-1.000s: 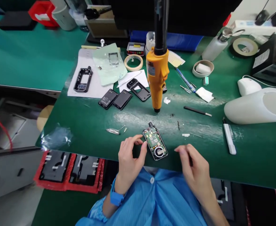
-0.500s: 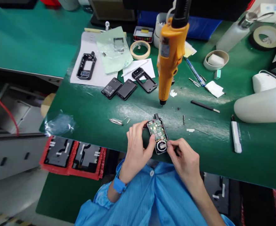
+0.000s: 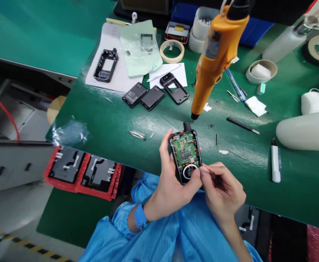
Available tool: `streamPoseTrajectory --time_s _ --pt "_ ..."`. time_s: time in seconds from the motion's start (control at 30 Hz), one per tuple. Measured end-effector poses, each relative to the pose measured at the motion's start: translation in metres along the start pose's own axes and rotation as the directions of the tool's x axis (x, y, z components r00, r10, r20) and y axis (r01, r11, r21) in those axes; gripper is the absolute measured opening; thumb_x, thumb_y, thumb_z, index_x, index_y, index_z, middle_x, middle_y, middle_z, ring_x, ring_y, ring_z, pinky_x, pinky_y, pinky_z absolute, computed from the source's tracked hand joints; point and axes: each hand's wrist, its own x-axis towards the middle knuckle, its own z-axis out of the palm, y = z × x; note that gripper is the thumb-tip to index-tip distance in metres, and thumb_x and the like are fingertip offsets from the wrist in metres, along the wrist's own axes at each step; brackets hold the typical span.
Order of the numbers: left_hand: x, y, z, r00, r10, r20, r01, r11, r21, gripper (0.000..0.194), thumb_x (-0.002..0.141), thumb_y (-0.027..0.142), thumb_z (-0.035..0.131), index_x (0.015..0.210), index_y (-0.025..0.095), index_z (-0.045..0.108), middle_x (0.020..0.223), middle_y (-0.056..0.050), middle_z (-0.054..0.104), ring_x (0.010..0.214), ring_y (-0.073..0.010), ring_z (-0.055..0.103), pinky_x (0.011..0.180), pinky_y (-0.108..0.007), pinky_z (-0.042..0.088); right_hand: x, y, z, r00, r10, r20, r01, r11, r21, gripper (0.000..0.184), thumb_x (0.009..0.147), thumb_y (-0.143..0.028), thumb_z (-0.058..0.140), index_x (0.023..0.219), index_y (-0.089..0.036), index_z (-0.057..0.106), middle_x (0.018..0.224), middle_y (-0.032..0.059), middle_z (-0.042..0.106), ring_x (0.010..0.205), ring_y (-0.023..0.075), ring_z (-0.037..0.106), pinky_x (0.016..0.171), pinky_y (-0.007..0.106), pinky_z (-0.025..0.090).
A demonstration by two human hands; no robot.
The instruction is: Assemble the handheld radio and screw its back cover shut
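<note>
An opened handheld radio [image 3: 186, 147] shows its green circuit board, a round white-ringed part at its lower end and a stubby black knob on top. My left hand [image 3: 173, 182] holds it raised over the near table edge, fingers along the left side and thumb across the lower end. At the lower right edge of the casing is my right hand [image 3: 223, 191], its thumb and index finger pinched together; what lies between them is hidden. Just beyond the radio hangs an orange electric screwdriver [image 3: 215, 54], bit pointing down, touched by neither hand.
Further back lie two black batteries [image 3: 152, 97], a black back cover [image 3: 174, 88], an empty radio casing [image 3: 105, 65] on paper and a tape roll [image 3: 172, 51]. To the right are a black-handled blade [image 3: 242, 125], a white cutter [image 3: 275, 163] and a white bottle [image 3: 306, 130].
My left hand has closed around the radio and lifted it from the table toward me. My right hand has come in from the right to its lower edge. The view has shifted.
</note>
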Motion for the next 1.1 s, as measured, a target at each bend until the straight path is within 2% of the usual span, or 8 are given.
streamPoseTrajectory --time_s 0.13,0.23,0.43,0.57,0.77,0.9,1.1 --pt "0.000 -0.003 0.005 0.997 0.055 -0.046 -0.052 0.996 0.067 0.090 0.110 0.032 0.077 0.175 0.035 0.015 0.147 -0.015 0.076 0.120 -0.0300 0.085 0.106 -0.051 0.075 0.001 -0.002 0.002 1.000 0.013 -0.015 -0.012 0.999 0.045 0.021 0.098 -0.001 0.073 0.093 -0.022 0.073 0.078 -0.0020 0.075 0.062 0.0108 0.064 0.055 0.022 0.050" --pt "0.000 -0.005 0.007 0.995 0.072 -0.066 -0.064 0.991 0.115 0.089 0.111 0.038 0.075 0.176 0.034 0.015 0.149 -0.016 0.073 0.114 -0.0281 0.086 0.102 -0.049 0.076 0.002 -0.002 0.002 1.000 0.020 -0.019 -0.019 0.998 0.061 0.021 0.098 -0.001 0.073 0.092 -0.022 0.074 0.079 -0.0024 0.076 0.062 0.0105 0.065 0.056 0.022 0.050" --pt "0.002 -0.007 0.008 0.990 0.127 -0.057 -0.119 0.984 0.130 0.083 0.114 0.040 0.073 0.175 0.036 0.017 0.140 -0.012 0.076 0.111 -0.0237 0.086 0.100 -0.043 0.076 0.000 -0.001 -0.001 1.000 0.015 -0.023 -0.014 0.997 0.075 0.022 0.096 0.000 0.075 0.094 -0.022 0.074 0.079 -0.0027 0.076 0.063 0.0104 0.065 0.055 0.022 0.049" --pt "0.003 -0.008 0.008 0.989 0.141 -0.040 -0.133 0.978 0.163 0.082 0.115 0.047 0.070 0.174 0.036 0.015 0.133 -0.010 0.078 0.108 -0.0246 0.088 0.096 -0.042 0.077 0.000 -0.001 -0.003 1.000 0.019 -0.020 -0.018 0.997 0.071 0.021 0.097 -0.001 0.075 0.094 -0.022 0.075 0.080 -0.0020 0.077 0.063 0.0109 0.065 0.055 0.023 0.050" --pt "0.002 -0.007 0.006 0.993 0.100 -0.061 -0.091 0.986 0.137 0.086 0.111 0.042 0.076 0.173 0.036 0.017 0.130 -0.009 0.078 0.099 -0.0241 0.088 0.089 -0.042 0.078 0.000 -0.002 -0.002 1.000 0.015 -0.017 -0.013 0.997 0.081 0.020 0.096 -0.001 0.076 0.095 -0.021 0.078 0.078 -0.0018 0.076 0.061 0.0111 0.064 0.055 0.023 0.050" --pt "0.000 -0.001 0.006 0.998 0.027 -0.057 -0.022 0.996 0.086 0.088 0.110 0.040 0.076 0.173 0.035 0.015 0.129 -0.010 0.079 0.099 -0.0249 0.088 0.094 -0.045 0.078 -0.002 -0.003 -0.003 1.000 0.026 -0.007 -0.026 0.997 0.078 0.019 0.097 -0.002 0.076 0.096 -0.021 0.078 0.077 -0.0012 0.075 0.061 0.0118 0.063 0.054 0.023 0.049" --pt "0.000 0.002 0.007 0.997 -0.020 -0.081 0.025 0.998 0.051 0.096 0.107 0.050 0.081 0.175 0.036 0.013 0.127 -0.010 0.081 0.091 -0.0253 0.087 0.090 -0.048 0.079 -0.001 -0.005 -0.005 1.000 0.017 -0.008 -0.016 0.998 0.065 0.019 0.098 -0.003 0.077 0.097 -0.022 0.077 0.078 -0.0010 0.075 0.061 0.0122 0.064 0.054 0.024 0.049"
